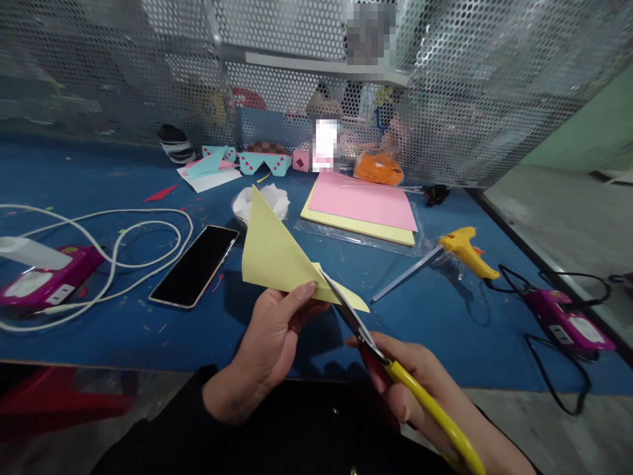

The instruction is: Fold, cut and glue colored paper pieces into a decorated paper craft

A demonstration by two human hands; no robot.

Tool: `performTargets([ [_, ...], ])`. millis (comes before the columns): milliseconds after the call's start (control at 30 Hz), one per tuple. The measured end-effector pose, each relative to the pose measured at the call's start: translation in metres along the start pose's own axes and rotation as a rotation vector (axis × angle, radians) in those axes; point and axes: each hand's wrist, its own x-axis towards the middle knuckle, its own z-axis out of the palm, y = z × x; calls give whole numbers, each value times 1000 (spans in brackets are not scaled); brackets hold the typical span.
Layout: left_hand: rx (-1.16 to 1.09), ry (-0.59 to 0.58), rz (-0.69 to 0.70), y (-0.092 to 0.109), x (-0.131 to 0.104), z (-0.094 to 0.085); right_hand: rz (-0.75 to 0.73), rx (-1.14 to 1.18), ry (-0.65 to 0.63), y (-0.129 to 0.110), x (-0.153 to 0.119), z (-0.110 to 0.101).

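Observation:
My left hand [277, 336] pinches a folded sheet of yellow paper [274, 244] between thumb and fingers, above the front of the table. The paper tapers to a point at its upper left and has a narrow pointed flap at its right. In my right hand [415, 369] is a pair of scissors [420, 396] with yellow handles. Its blades reach up and left to the paper's right part, close to my left thumb. Whether the blades are fully closed cannot be made out. Part of the handle lies hidden behind my right fingers.
On the blue table [192, 336] lie a phone [195, 267], a white cable [113, 264], and stacked pink and yellow sheets [366, 201]. A yellow glue gun [467, 251] and a purple power strip [568, 320] sit at right. Behind are a bowl with white tissue [274, 201] and light-blue paper glasses [266, 163].

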Motion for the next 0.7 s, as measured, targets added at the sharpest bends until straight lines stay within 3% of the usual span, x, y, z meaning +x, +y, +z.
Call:
performTargets([
  [500,-25,-4,-20,0,1,-1,-14,-91,24,8,0,0],
  [700,-129,4,33,-1,2,-2,-20,-78,47,7,0,2],
])
